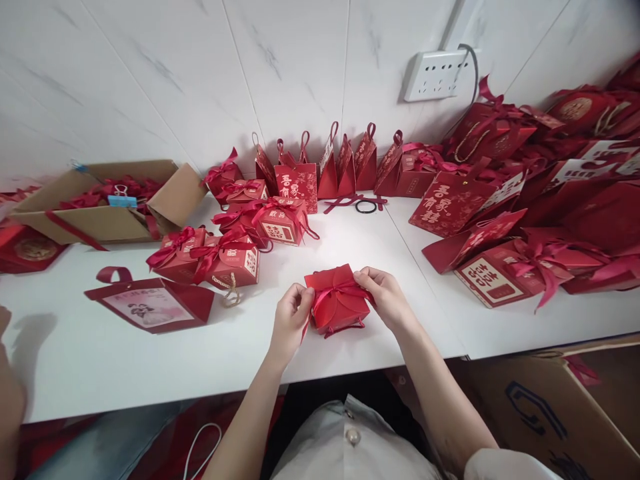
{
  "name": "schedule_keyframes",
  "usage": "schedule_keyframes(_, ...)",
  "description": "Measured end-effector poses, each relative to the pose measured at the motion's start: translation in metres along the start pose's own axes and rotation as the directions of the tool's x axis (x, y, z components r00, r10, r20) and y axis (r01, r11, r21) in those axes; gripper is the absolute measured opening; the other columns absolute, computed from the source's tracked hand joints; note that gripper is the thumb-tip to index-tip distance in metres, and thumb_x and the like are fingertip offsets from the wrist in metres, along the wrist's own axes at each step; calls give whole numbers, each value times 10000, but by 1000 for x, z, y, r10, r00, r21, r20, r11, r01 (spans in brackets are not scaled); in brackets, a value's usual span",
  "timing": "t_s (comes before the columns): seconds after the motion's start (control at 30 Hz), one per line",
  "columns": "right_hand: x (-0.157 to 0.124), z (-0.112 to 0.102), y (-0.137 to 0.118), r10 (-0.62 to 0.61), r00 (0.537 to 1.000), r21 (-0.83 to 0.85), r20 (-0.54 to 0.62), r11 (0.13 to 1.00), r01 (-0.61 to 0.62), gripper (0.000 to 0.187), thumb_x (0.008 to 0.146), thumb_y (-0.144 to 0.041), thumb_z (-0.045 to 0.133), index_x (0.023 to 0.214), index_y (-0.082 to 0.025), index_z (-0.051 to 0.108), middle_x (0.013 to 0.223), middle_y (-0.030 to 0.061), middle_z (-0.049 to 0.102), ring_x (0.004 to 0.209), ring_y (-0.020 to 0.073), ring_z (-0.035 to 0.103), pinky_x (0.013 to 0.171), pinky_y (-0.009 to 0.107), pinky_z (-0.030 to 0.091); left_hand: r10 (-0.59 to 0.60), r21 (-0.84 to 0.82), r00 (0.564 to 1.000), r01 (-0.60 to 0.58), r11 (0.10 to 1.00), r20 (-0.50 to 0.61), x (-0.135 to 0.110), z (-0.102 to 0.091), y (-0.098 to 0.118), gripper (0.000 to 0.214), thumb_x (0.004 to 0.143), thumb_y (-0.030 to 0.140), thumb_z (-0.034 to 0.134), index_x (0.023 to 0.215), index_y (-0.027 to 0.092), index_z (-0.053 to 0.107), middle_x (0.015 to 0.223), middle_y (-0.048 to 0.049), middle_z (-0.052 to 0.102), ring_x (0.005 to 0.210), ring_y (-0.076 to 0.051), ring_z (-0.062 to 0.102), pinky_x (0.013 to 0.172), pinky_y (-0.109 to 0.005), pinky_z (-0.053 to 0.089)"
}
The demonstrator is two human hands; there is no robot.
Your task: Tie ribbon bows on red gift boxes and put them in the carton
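A small red gift box (340,308) sits on the white table in front of me, with a dark red ribbon (341,291) crossing its top and gathered at the middle. On the box's left side, my left hand (294,308) pinches one part of the ribbon, and a tail hangs below the fingers. My right hand (381,292) grips the ribbon at the upper right corner between thumb and fingers. A cord handle lies along the box's near side.
Finished red boxes (220,257) and a triangular box (150,303) stand to the left. Behind them is an open carton (95,223) of ribbons. Ribbon scraps and a black ring (365,207) lie farther back. Many gift boxes (505,267) crowd the right. Another person's arm (10,380) shows far left.
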State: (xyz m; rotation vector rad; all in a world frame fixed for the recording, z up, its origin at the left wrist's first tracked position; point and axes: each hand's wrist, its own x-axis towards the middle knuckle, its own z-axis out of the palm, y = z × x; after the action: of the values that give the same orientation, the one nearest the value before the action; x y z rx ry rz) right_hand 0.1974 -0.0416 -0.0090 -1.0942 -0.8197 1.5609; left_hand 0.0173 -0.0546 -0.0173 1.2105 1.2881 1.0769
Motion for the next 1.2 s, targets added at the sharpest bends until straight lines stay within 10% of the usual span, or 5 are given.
schedule_keyframes(0.23, -2, -16, 10, -127, 990, -65, 64, 989, 131, 404, 684, -567, 722, 719, -209, 538, 730, -9, 557, 617, 119, 508, 581, 256, 407, 8, 21, 1000, -7, 1000, -25, -2, 0, 2, 388, 843, 455, 524, 615, 185, 365, 578, 61, 336, 541, -76, 313, 506, -192, 291)
schedule_keyframes(0.43, -9, -33, 3, -218, 873, -467, 436, 774, 427, 1120, 498, -443, 874, 1426, -338, 255, 1536, 93, 166, 1374, 314, 275, 1095, 486, 304, -48, -196, 993, 68, 978, 108, -3, -4, -1, 411, 817, 579, 485, 700, 185, 484, 655, 26, 447, 578, -115, 453, 444, -212, 416)
schedule_keyframes(0.63, -16, -37, 4, -228, 973, -32, 24, 973, 229, 813, 652, -413, 792, 1354, -306, 396, 1255, 69, 565, 1151, 286, 557, 990, 483, 456, -27, -312, 998, 9, 950, -53, -5, 3, -9, 352, 775, 520, 525, 667, 187, 484, 709, 23, 437, 585, -112, 476, 357, -188, 388)
schedule_keyframes(0.83, -44, -75, -15, -51, 997, 747, 53, 665, -6, 528, 755, -485, 650, 1208, -269, 487, 1201, 72, 612, 1160, 219, 559, 711, 263, 595, -89, -253, 994, 100, 962, 57, -8, 22, -17, 275, 760, 380, 557, 598, 179, 463, 641, 29, 445, 527, -94, 452, 358, -171, 368)
schedule_keyframes(1.2, -139, -125, -8, -212, 917, 181, -338, 941, 285, 515, 696, -617, 624, 1075, -270, 596, 1078, 76, 684, 1046, 304, 628, 819, 450, 548, -29, 197, 873, -77, 977, 487, -28, 96, -6, 353, 780, 535, 516, 666, 201, 516, 658, 16, 528, 465, -111, 478, 445, -241, 428)
